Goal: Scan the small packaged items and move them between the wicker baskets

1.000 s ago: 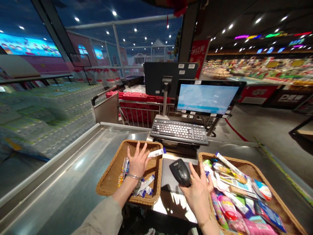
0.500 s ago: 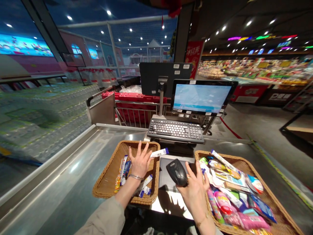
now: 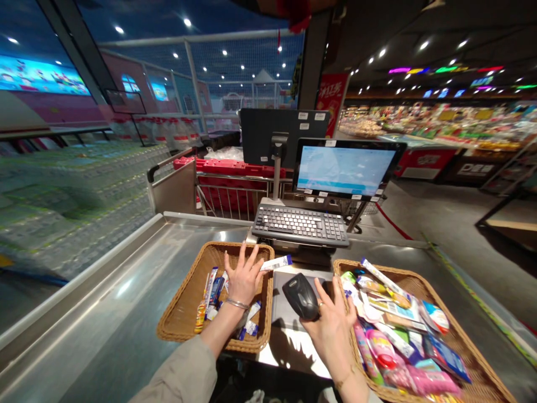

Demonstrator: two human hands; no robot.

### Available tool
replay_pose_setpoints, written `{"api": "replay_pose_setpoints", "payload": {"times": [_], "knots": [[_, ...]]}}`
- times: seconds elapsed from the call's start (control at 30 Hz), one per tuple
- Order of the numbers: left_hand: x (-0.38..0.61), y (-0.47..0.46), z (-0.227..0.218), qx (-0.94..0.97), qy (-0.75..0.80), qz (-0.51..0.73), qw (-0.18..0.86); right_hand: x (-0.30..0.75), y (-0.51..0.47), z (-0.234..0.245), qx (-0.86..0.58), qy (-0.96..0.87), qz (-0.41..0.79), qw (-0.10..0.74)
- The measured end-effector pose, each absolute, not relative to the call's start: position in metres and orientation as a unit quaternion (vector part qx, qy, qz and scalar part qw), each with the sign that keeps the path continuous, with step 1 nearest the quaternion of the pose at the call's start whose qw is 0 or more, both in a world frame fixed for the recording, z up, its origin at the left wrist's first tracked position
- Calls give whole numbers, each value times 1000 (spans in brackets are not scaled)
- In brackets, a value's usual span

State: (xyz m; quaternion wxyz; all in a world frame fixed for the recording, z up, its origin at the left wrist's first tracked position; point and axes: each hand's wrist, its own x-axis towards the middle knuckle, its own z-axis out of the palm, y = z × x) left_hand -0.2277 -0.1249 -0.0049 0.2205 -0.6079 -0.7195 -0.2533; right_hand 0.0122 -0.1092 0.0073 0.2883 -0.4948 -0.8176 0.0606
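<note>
Metal counter (image 3: 113,330) spans the lower frame. Just below centre, a white packet (image 3: 278,262) is held by the left hand (image 3: 244,281), fingers spread wide; rightward, the right hand (image 3: 331,324), half open, grips a black scanner (image 3: 300,296). Wicker baskets (image 3: 187,299) sit lower left and lower right.

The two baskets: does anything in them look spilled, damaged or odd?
Nothing looks spilled or damaged. The one slightly askew thing is a white stick packet in the basket on the right: it slants up across the far rim, with jumbled goods around it.
</note>
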Motion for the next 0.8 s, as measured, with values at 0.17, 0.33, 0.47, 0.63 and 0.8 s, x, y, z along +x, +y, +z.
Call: {"api": "replay_pose_setpoints", "payload": {"times": [0.17,0.33,0.47,0.63,0.8], "knots": [[-228,-124,-6,-607,-716,-256,230,10,-109,7,-488,-815,64,305],[-227,-124,-4,-610,-714,-256,228,9,-109,8,-487,-818,74,298],[-226,-123,-4,-614,-714,-254,222,10,-109,11,-494,-809,92,305],[-225,-122,-4,-619,-708,-260,218,11,-109,14,-494,-807,100,309],[-223,-120,-3,-618,-707,-264,220,13,-110,11,-498,-809,67,305]]}}
